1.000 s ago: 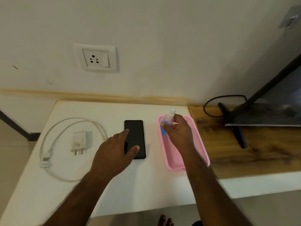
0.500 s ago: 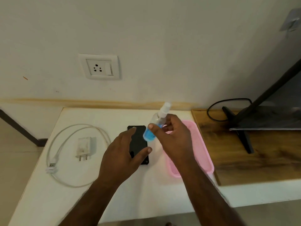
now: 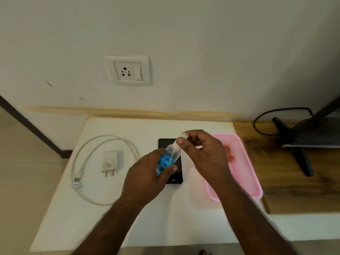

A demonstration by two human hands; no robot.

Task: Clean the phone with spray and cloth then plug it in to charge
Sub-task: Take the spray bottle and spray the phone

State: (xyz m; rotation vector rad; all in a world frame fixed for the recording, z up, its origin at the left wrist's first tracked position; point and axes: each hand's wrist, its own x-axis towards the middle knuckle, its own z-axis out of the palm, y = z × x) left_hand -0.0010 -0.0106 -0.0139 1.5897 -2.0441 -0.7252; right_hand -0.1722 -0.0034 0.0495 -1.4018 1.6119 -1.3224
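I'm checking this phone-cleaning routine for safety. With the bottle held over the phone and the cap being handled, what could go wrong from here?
1. The spray bottle, gripped by the left hand while the right hand pinches its cap, hangs right above the phone; a slip could spill blue liquid onto it.
2. Stray spray might reach the charger and cable lying to the phone's left.

A phone (image 3: pixel 170 161) is laid flat at the middle of the table (image 3: pixel 147 218). To its left a charger adapter (image 3: pixel 110 161) is set inside the loop of a USB cable (image 3: pixel 92 162). To its right a tray (image 3: pixel 246 162) is placed. A wall socket (image 3: pixel 128 70) is mounted behind, above the table. A spray bottle (image 3: pixel 170 156) is held above the phone
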